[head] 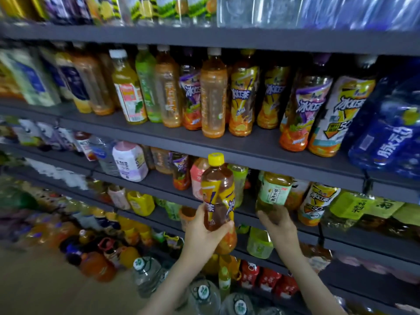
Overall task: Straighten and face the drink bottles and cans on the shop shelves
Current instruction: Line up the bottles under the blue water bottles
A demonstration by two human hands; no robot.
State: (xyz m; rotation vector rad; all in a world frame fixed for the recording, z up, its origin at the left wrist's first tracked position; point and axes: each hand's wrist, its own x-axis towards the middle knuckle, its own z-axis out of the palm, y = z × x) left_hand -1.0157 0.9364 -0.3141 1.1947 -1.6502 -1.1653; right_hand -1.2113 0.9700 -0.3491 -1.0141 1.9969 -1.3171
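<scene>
The left grip (204,230) is clamped round the lower body of a yellow-capped tea bottle (218,189), held upright just in front of the shelf (159,187). The right grip (278,223) curls round the base of a green-tea bottle (273,189) standing on that shelf, just beside. This looks like the facing step: next, the tea bottle's label probably needs turning forward before it goes back in the row.

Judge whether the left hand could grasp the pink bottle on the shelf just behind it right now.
Probably not: the left hand holds a yellow-capped tea bottle, which also partly covers the pink bottle.
</scene>
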